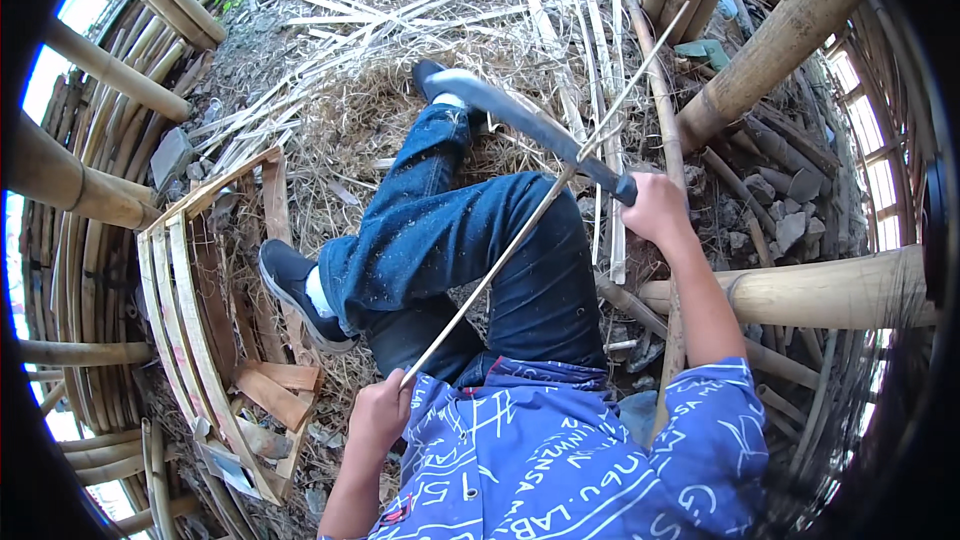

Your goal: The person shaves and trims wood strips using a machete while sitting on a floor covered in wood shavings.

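My right hand [657, 210] is closed around the dark handle of a machete [520, 118], its long curved blade pointing to the far left over my bent knee. The blade's tip is slightly smeared by motion. Near my waist, my left hand [377, 418] grips the lower end of a thin bamboo strip [487, 282]. That strip runs up and to the right across my thigh and crosses the machete close to its handle, with slivers standing off it there. Whether the edge is cutting into the strip, I cannot tell.
A wooden crate [182, 285] lies at the left, wood pieces inside. Split bamboo strips [555, 50] and curly shavings [360, 140] cover the ground ahead. Thick bamboo poles [770, 50] stand on both sides; one pole [800, 292] juts in at right, near broken stones [792, 230].
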`<state>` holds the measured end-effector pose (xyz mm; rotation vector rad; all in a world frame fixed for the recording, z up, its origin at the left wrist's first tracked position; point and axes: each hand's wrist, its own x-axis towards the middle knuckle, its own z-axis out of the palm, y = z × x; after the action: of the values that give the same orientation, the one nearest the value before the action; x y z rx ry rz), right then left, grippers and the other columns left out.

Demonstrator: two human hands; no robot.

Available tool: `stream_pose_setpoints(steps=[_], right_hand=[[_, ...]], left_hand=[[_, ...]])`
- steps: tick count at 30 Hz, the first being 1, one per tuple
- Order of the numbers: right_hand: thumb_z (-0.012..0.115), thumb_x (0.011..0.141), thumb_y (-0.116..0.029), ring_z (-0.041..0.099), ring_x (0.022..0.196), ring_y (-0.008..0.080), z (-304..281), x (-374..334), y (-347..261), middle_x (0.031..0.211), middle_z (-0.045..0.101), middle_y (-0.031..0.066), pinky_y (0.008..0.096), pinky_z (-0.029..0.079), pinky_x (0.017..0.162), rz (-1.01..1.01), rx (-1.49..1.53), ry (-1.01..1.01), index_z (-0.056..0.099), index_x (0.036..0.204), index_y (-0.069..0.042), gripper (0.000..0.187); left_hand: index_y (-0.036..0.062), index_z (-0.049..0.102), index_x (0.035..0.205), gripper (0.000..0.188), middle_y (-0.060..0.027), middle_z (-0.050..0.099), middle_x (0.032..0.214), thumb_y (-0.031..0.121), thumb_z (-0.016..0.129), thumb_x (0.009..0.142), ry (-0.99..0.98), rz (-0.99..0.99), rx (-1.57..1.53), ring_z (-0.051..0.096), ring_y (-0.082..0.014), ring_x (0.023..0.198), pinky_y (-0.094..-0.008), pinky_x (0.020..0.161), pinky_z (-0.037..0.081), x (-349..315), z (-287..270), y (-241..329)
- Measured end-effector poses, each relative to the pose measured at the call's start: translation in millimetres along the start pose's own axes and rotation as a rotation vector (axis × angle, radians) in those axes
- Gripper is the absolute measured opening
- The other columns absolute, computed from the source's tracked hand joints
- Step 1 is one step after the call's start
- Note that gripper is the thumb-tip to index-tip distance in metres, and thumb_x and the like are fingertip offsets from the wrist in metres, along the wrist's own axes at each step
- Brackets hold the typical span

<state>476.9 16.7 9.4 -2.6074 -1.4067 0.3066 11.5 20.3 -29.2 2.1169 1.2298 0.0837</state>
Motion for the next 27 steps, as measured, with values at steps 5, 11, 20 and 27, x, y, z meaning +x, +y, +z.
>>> stream_pose_setpoints(steps=[5, 11, 20, 27], right_hand=[[0.066, 0.066, -0.01, 0.063, 0.062, 0.0242, 25, 4, 4, 0.064, 0.061, 0.0128, 0.0361, 0.051, 0.062, 0.009, 0.429, -0.232, 0.059, 0.074, 0.001, 0.015], [0.069, 0.066, -0.009, 0.057, 0.053, 0.017, 37, 1, 7, 0.062, 0.059, 0.0077, 0.0326, 0.047, 0.053, 0.104, 0.818, -0.399, 0.059, 0.079, 0.0, 0.019], [0.064, 0.071, -0.017, 0.066, 0.075, 0.0405, 10, -21, -29, 0.073, 0.065, 0.0221, 0.0469, 0.053, 0.069, -0.134, -0.139, 0.014, 0.064, 0.077, -0.004, 0.014], [0.063, 0.071, -0.017, 0.066, 0.083, 0.0406, 15, 13, 8, 0.08, 0.067, 0.0235, 0.0471, 0.054, 0.075, 0.015, -0.011, 0.082, 0.067, 0.086, -0.004, 0.02]], left_hand=[[0.0034, 0.054, 0.085, 0.019, -0.0237, 0.058, 0.064, 0.02, 0.057, 0.094, 0.026, 0.009, -0.041, 0.06, -0.0441, 0.063, -0.0528, 0.055, 0.045, 7, 3, -11], [0.0035, 0.054, 0.086, 0.018, -0.0242, 0.058, 0.064, 0.02, 0.057, 0.094, 0.005, 0.025, -0.087, 0.06, -0.0445, 0.063, -0.0529, 0.054, 0.045, 6, 6, -6], [0.0044, 0.054, 0.085, 0.02, -0.0235, 0.059, 0.065, 0.023, 0.056, 0.094, -0.021, -0.056, -0.014, 0.06, -0.045, 0.065, -0.0539, 0.057, 0.045, 6, 0, -5], [0.0033, 0.054, 0.084, 0.021, -0.0247, 0.058, 0.065, 0.022, 0.056, 0.094, -0.005, 0.02, -0.056, 0.059, -0.0451, 0.064, -0.0546, 0.057, 0.044, 17, 2, 7]])
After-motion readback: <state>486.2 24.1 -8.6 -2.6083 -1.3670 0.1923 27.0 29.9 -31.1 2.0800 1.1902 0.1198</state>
